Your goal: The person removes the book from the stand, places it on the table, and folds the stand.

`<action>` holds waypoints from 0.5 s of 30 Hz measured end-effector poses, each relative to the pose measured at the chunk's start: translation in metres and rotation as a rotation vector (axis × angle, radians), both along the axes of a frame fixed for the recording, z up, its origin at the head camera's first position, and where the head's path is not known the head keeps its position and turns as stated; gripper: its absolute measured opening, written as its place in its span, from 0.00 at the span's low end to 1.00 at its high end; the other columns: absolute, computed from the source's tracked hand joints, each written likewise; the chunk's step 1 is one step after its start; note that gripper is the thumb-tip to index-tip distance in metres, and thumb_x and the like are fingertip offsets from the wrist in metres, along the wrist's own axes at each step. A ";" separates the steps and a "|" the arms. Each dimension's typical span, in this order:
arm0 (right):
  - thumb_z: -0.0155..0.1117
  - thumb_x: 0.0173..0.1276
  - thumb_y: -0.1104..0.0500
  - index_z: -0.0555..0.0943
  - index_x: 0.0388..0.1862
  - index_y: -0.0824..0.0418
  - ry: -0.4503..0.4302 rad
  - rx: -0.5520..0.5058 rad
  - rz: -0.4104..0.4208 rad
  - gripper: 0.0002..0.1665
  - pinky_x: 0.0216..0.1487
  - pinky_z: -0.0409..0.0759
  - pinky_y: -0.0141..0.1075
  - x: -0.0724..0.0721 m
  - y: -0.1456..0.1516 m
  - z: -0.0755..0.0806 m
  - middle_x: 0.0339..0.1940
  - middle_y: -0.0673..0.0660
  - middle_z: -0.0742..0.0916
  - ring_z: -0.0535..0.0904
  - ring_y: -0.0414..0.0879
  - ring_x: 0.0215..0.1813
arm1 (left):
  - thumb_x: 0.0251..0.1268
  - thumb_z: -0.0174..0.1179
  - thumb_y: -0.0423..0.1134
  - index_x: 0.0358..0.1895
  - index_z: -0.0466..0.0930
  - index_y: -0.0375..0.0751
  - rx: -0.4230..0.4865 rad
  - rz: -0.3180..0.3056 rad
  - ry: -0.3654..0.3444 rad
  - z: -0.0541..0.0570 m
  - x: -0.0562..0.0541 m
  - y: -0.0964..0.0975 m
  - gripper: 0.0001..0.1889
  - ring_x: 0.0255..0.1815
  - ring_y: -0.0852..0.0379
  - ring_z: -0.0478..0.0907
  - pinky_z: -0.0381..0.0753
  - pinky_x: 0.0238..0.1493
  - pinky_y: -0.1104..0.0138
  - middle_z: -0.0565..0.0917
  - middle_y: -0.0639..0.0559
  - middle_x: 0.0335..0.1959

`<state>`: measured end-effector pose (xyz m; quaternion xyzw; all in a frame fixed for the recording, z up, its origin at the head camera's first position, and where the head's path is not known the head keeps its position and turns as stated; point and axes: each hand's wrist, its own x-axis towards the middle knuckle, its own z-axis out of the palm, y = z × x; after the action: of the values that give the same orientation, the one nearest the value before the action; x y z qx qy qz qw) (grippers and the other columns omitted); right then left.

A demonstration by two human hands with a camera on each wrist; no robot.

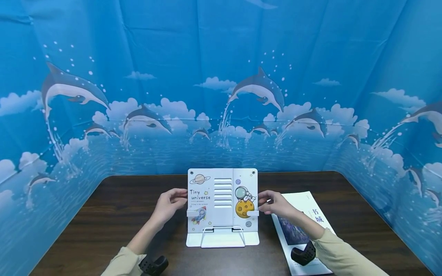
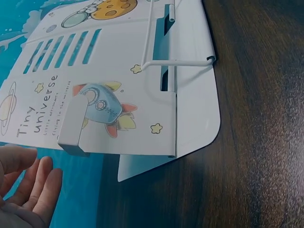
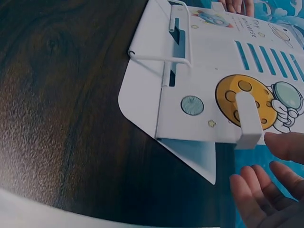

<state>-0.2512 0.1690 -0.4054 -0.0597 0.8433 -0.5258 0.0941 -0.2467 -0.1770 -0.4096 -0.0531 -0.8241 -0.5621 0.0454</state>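
A white metal book stand (image 1: 223, 199) with "Tiny universe" lettering, a rocket and an astronaut stands upright on its base at the table's middle. Its wire bracket (image 1: 222, 245) lies over the base at the front. My left hand (image 1: 169, 205) is at the stand's left edge; in the left wrist view its thumb (image 2: 16, 159) and loosely bent fingers are apart, with nothing seen between them. At the right edge is my right hand (image 1: 274, 204). Its thumb (image 3: 287, 146) is right by the panel edge, fingers spread below; whether it touches I cannot tell.
A white book (image 1: 304, 197) with a dark picture on its cover lies on the dark wooden table (image 1: 131, 195) at the right, partly under my right forearm. A blue dolphin-print curtain (image 1: 172, 76) surrounds the table's back and sides.
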 end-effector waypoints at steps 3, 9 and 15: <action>0.62 0.56 0.68 0.72 0.51 0.71 0.003 -0.020 0.020 0.22 0.39 0.81 0.40 0.000 -0.003 -0.001 0.38 0.60 0.78 0.77 0.47 0.38 | 0.59 0.55 0.27 0.51 0.74 0.30 0.011 -0.001 -0.003 0.000 0.001 0.002 0.15 0.43 0.47 0.78 0.80 0.43 0.60 0.79 0.39 0.46; 0.58 0.59 0.70 0.72 0.46 0.72 0.015 -0.061 0.045 0.15 0.39 0.81 0.41 0.002 -0.007 -0.003 0.36 0.60 0.79 0.77 0.47 0.39 | 0.59 0.56 0.27 0.51 0.73 0.30 0.030 -0.005 -0.014 0.002 0.003 0.008 0.15 0.41 0.50 0.79 0.80 0.42 0.61 0.79 0.41 0.44; 0.56 0.60 0.71 0.74 0.40 0.71 0.072 -0.052 0.028 0.09 0.37 0.81 0.39 0.000 -0.009 -0.007 0.32 0.58 0.80 0.78 0.46 0.37 | 0.59 0.56 0.27 0.49 0.73 0.28 0.044 0.016 -0.013 0.002 0.003 0.011 0.15 0.38 0.51 0.79 0.80 0.40 0.61 0.79 0.41 0.40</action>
<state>-0.2509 0.1600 -0.4123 -0.0928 0.8314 -0.5435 0.0695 -0.2435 -0.1660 -0.4076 -0.0419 -0.8123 -0.5799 0.0459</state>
